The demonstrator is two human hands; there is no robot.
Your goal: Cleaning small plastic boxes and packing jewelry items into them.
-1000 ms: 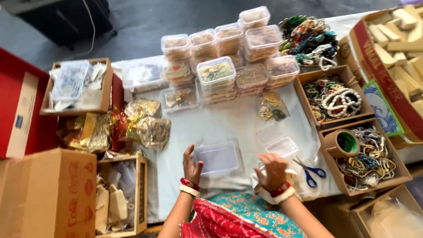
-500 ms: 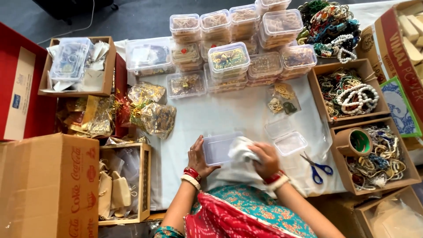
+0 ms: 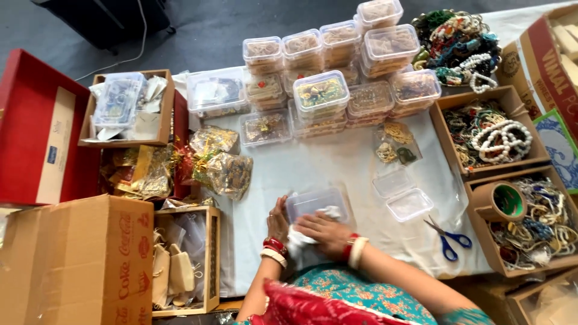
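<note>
A person seated at a white-covered table (image 3: 337, 162) works close to the body. The left hand (image 3: 278, 221) rests against the near left side of a clear plastic box (image 3: 317, 203), fingers curled to steady it. The right hand (image 3: 325, 232) is closed on a white cloth (image 3: 303, 236) pressed against the box's front edge. The box sits on the table directly before the person and looks empty. The step in hand appears to be wiping the box; the next stroke would call for a firm brace from the left hand while the cloth passes over the rest of the plastic.

Just right of the box lie two small clear lids or trays (image 3: 402, 194), then blue-handled scissors (image 3: 448, 238). Further right, a wooden tray (image 3: 543, 268) holds tangled bead strings and a roll of brown tape (image 3: 500, 202); the tray (image 3: 445, 111) behind it holds bracelets of white and coloured beads. To the left stand a cardboard carton (image 3: 78, 259) and a wooden crate (image 3: 213, 259) of small cloth pouches.

Beyond, shiny gold packets (image 3: 220, 162) lie mid-table. At the far edge, clear lidded tubs (image 3: 328, 66) are stacked, filled with small jewellery pieces.
</note>
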